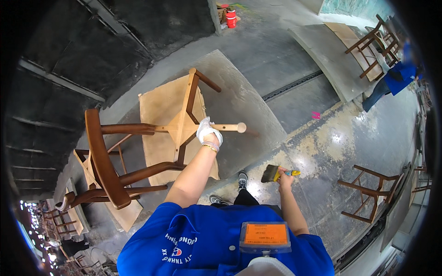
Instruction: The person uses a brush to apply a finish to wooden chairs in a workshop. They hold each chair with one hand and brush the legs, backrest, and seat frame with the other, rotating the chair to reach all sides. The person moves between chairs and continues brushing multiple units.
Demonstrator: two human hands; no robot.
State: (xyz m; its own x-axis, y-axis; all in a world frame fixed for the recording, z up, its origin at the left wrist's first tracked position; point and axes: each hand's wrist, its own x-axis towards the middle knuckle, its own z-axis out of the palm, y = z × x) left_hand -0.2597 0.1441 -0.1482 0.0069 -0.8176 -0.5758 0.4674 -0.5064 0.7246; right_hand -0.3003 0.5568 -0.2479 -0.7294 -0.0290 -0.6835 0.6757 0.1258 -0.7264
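Note:
A wooden chair [95, 149] lies tipped over in front of me, its brown curved backrest to the left and paler frame members to the right. Over my left hand [209, 132] is a white glove or cloth, and its fingers close on the chair's frame beside the pale triangular corner pieces. My right hand [283, 177] grips a paintbrush [270, 173] with dark bristles and a yellow ferrule, held out to the right, apart from the chair.
Under the chair is a cardboard sheet [154, 103] on a grey board [258, 106]. More wooden chairs stand at the lower left, at the right [370, 193] and at the upper right, near a person in blue [398, 78]. A dark panelled wall [60, 55] borders the left. Red buckets [231, 19] stand far off.

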